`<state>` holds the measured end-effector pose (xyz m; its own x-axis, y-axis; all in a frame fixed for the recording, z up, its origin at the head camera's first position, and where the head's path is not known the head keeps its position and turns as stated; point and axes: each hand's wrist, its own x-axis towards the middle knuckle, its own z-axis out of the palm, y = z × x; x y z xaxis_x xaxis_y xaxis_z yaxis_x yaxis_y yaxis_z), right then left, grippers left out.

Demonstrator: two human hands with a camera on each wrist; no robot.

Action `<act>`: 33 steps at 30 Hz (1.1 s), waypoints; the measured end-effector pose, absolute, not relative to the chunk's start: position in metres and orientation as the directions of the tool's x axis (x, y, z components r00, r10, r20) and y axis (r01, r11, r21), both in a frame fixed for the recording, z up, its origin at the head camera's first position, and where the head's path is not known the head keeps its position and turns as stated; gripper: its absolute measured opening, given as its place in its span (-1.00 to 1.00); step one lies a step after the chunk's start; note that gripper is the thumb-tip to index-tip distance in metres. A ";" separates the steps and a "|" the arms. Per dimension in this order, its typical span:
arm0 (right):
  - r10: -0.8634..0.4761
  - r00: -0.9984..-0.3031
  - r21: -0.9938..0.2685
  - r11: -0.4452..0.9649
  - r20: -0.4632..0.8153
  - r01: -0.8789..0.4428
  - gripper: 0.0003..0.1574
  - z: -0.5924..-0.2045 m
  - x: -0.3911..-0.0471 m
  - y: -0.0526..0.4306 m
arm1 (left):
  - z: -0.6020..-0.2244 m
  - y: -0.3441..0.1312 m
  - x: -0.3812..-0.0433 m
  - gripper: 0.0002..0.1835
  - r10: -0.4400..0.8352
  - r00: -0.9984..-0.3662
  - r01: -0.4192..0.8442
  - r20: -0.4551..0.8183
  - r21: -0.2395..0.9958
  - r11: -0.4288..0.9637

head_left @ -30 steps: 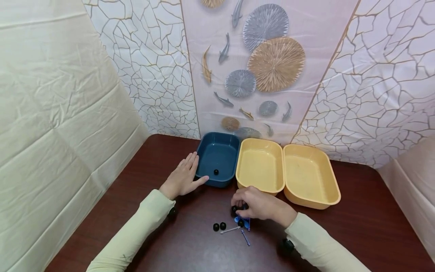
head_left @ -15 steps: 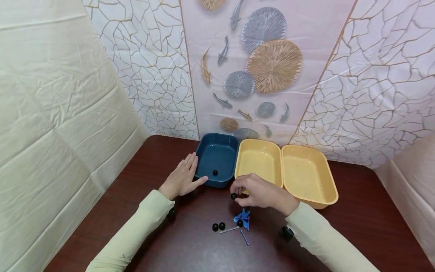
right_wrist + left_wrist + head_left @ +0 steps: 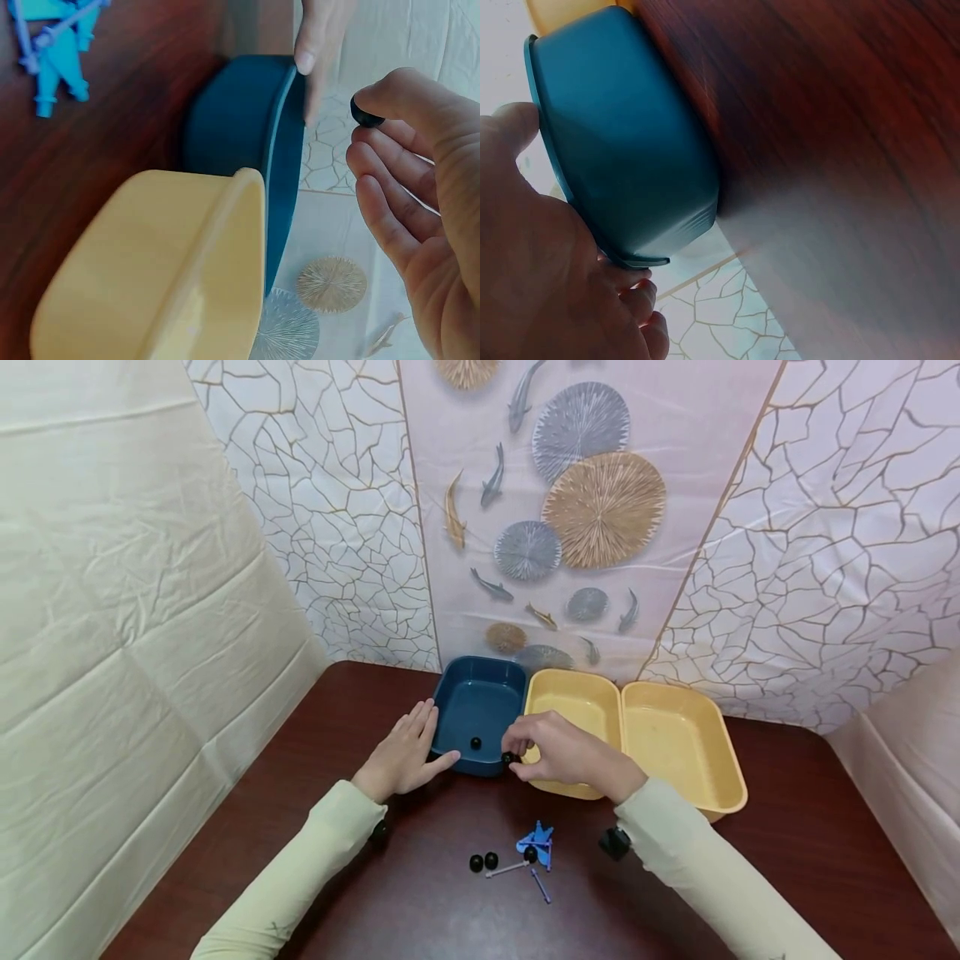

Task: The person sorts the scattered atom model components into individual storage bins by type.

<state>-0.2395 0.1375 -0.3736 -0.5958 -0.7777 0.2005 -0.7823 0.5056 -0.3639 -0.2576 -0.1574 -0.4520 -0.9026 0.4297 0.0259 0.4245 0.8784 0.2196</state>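
My right hand [image 3: 566, 752] pinches a small black ball [image 3: 365, 114] between thumb and fingertips, above the near right corner of the dark blue bin [image 3: 480, 693]. Fairly straight fingers of my left hand [image 3: 401, 752] rest along that bin's left side, its thumb at the near rim. Inside the bin lies another black ball [image 3: 476, 743]. On the table, two black balls [image 3: 491, 861] sit side by side. A further black ball [image 3: 530, 854] touches a small heap of blue plastic pieces [image 3: 542, 835]. A grey rod [image 3: 507, 868] and a purple-blue rod [image 3: 540, 886] lie in front of them.
Two yellow bins stand right of the blue one: the nearer yellow bin [image 3: 573, 789] is partly behind my right hand, the other yellow bin [image 3: 678, 735] is farther right. All stand on a dark reddish-brown table [image 3: 352, 893], with a patterned cloth [image 3: 360, 510] behind.
My right hand has lifted a black ball from beside the blue pieces and carried it away from me and slightly left to the blue bin. My left hand has stayed in place.
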 end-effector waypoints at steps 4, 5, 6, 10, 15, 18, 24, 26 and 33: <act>-0.775 -0.597 -0.359 0.507 0.207 -0.784 -0.86 -0.372 -0.252 0.130 | -0.454 -0.158 -0.258 0.04 0.432 -0.901 0.428 0.030 0.217 0.877; -0.774 -0.599 -0.359 0.510 0.204 -0.782 -0.85 -0.372 -0.255 0.129 | -0.454 -0.158 -0.257 0.04 0.432 -0.901 0.427 0.028 0.218 0.878; -0.773 -0.603 -0.363 0.513 0.199 -0.778 -0.85 -0.371 -0.258 0.127 | -0.454 -0.158 -0.257 0.04 0.431 -0.902 0.427 0.027 0.218 0.878; -0.767 -0.615 -0.364 0.529 0.182 -0.767 -0.84 -0.369 -0.268 0.121 | -0.454 -0.157 -0.257 0.05 0.428 -0.903 0.421 0.021 0.229 0.877; -0.755 -0.631 -0.378 0.540 0.178 -0.752 -0.84 -0.373 -0.282 0.116 | -0.454 -0.157 -0.258 0.05 0.429 -0.903 0.421 0.017 0.235 0.876; -0.747 -0.641 -0.380 0.549 0.175 -0.744 -0.84 -0.377 -0.291 0.114 | -0.454 -0.157 -0.258 0.04 0.428 -0.903 0.421 0.018 0.225 0.879; -0.731 -0.667 -0.375 0.582 0.147 -0.721 -0.80 -0.388 -0.308 0.113 | -0.455 -0.157 -0.259 0.04 0.427 -0.904 0.421 0.020 0.221 0.880; -0.725 -0.675 -0.379 0.592 0.134 -0.711 -0.79 -0.393 -0.313 0.112 | -0.455 -0.157 -0.260 0.04 0.427 -0.904 0.420 0.017 0.219 0.881; -0.707 -0.698 -0.375 0.620 0.112 -0.689 -0.82 -0.406 -0.332 0.107 | -0.456 -0.159 -0.262 0.05 0.424 -0.906 0.419 0.026 0.209 0.883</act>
